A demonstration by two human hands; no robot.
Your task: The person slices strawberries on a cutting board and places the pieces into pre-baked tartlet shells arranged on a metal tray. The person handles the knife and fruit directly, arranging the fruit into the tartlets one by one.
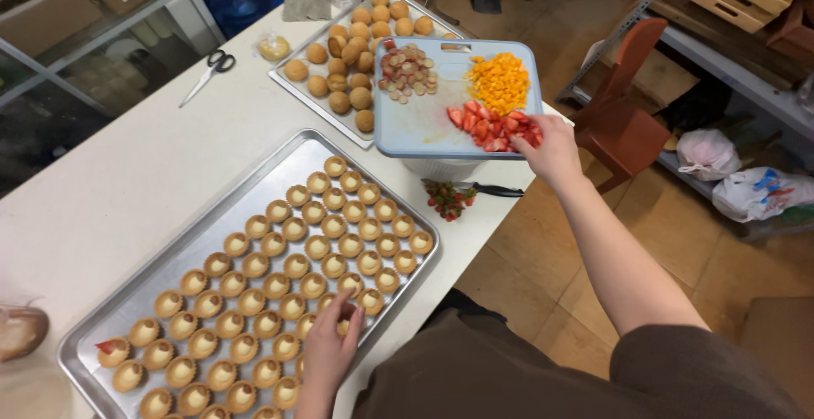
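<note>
A large metal tray (161,259) holds several rows of small filled tart shells (293,258). My left hand (332,344) rests on a tart at the tray's near edge, fingers pinched around it. One tart at the far left bears a red strawberry piece (110,347). My right hand (553,148) reaches into the pile of cut strawberries (494,126) on a light blue cutting board (424,122). The board also carries chopped orange fruit (498,81) and pale pink sliced pieces (407,71). Whether the right fingers hold a piece is hidden.
A second metal tray (307,97) with round golden buns lies behind the board. Scissors (210,69) lie on the white counter, strawberry tops (447,200) and a black-handled knife (487,189) near its edge. A red-brown chair (623,122), plastic bags and shelves stand at right.
</note>
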